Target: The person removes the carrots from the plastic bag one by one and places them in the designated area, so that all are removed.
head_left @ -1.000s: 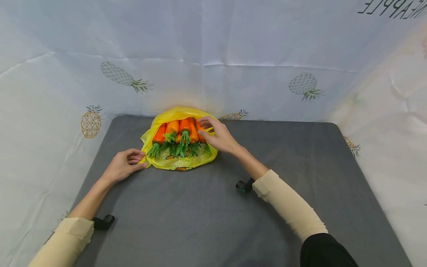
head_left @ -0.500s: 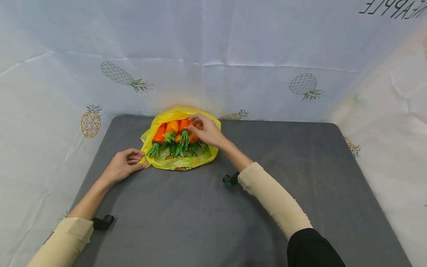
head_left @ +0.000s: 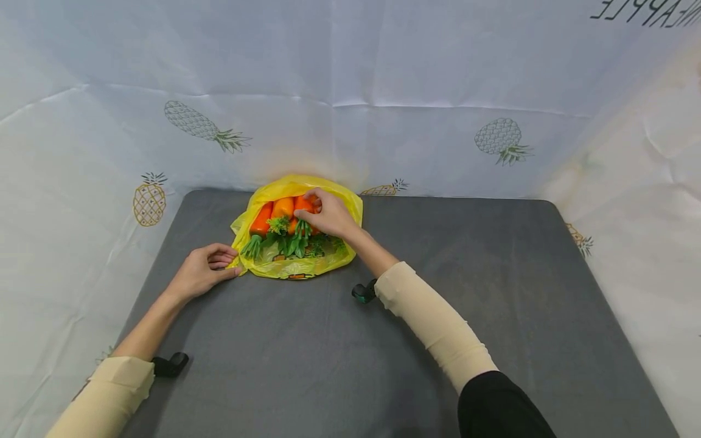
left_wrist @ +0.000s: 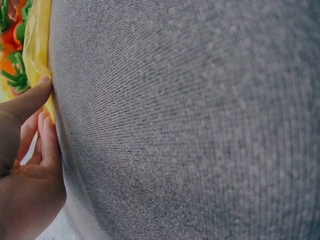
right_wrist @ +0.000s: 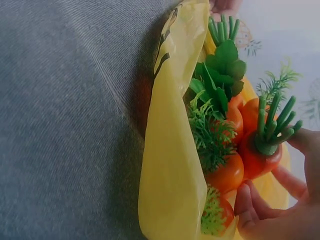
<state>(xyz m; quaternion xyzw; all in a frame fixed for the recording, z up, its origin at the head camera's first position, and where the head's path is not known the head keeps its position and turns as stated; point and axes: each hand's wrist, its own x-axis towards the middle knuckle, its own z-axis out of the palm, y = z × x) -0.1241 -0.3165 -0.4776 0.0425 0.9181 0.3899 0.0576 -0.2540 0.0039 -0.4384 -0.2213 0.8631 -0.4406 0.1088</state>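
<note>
Carrot (right_wrist: 258, 157), single, orange-red, with green stalk stubs. Location: atop other carrots (head_left: 261, 219) and leafy greens (right_wrist: 227, 62) in the mouth of a yellow bag (right_wrist: 170, 170), at the far part of a grey counter (head_left: 493, 304).

Hazards (judged): smooth skin may let the carrot slip if taken by too little of its body; tangled foliage may drag neighbours along; a slack hold at the bag's left corner could let the bag slide or its rim catch.

Position: between thumb and fingers of the right hand (head_left: 332, 216), stalks toward the person.

Right hand: part-closed round the carrot; firmness cannot be told. Left hand (head_left: 199, 272): pinching the bag's left corner.
</note>
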